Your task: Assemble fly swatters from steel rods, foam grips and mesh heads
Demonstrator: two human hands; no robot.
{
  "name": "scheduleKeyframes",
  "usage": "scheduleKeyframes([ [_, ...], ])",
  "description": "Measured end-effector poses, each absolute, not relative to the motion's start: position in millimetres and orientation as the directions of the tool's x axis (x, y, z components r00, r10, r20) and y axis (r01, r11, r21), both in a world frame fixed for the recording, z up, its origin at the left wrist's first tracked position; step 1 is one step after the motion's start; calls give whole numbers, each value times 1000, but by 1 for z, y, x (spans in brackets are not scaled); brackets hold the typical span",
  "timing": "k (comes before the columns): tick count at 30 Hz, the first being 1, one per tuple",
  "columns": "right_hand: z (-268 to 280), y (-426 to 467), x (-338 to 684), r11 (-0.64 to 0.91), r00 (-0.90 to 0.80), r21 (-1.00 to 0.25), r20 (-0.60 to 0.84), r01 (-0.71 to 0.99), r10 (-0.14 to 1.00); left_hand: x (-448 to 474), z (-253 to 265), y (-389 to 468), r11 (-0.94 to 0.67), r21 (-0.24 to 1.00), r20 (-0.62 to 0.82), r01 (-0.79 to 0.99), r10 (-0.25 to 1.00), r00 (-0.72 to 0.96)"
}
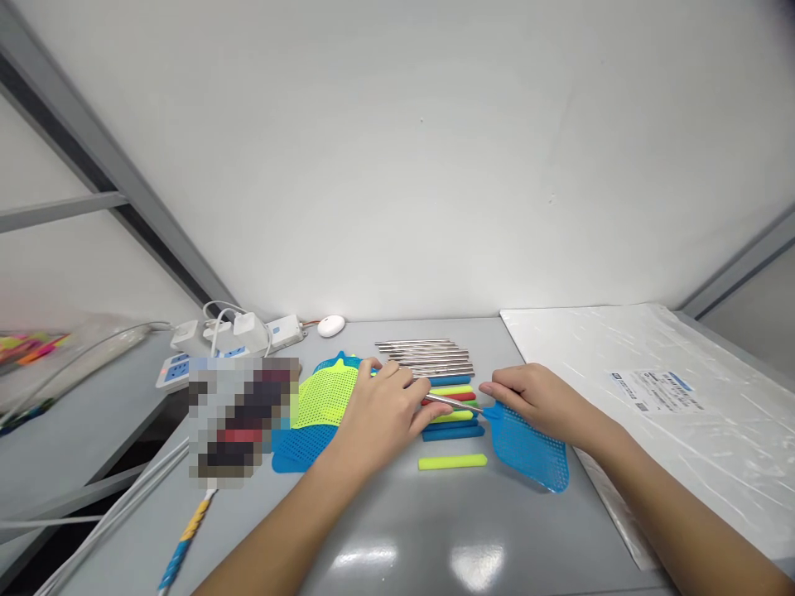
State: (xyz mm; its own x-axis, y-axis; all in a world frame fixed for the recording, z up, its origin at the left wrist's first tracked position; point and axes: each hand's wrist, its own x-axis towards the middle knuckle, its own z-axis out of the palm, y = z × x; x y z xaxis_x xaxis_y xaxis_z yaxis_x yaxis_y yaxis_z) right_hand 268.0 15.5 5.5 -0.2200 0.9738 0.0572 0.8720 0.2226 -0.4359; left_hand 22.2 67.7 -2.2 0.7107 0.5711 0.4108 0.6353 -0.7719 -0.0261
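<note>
The rod (458, 404) in the left hand (391, 401) is shiny metal, the swatter head (532, 452) in the right hand (535, 399) plastic, the table (410, 530) below glossy.

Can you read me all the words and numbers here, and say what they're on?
Nothing can be read for sure.
White label on the white package: print and a square code, too small and blurred.
Blue swatter head and metal rod: no writing shows.

Grey table (403, 517) | metal rods (435, 365) | coloured tubes (452, 416) | swatter heads (326, 397) | white package (590, 381)
</note>
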Motion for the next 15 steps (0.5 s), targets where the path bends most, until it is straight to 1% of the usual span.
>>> scheduleKeyframes([
  [4,3,15,269,201,-197,-442,56,874,979,24,-5,65,-763,-24,409,645,581,703],
  [9,-4,21,270,178,-194,-480,16,859,981,22,-8,68,-764,-9,464,645,568,680],
  [13,0,38,267,223,-252,-404,-17,887,968,14,-11,79,-761,12,517,648,560,648],
  [15,6,52,263,229,-253,-360,-22,904,967,9,-12,86,-744,31,544,667,572,613],
])
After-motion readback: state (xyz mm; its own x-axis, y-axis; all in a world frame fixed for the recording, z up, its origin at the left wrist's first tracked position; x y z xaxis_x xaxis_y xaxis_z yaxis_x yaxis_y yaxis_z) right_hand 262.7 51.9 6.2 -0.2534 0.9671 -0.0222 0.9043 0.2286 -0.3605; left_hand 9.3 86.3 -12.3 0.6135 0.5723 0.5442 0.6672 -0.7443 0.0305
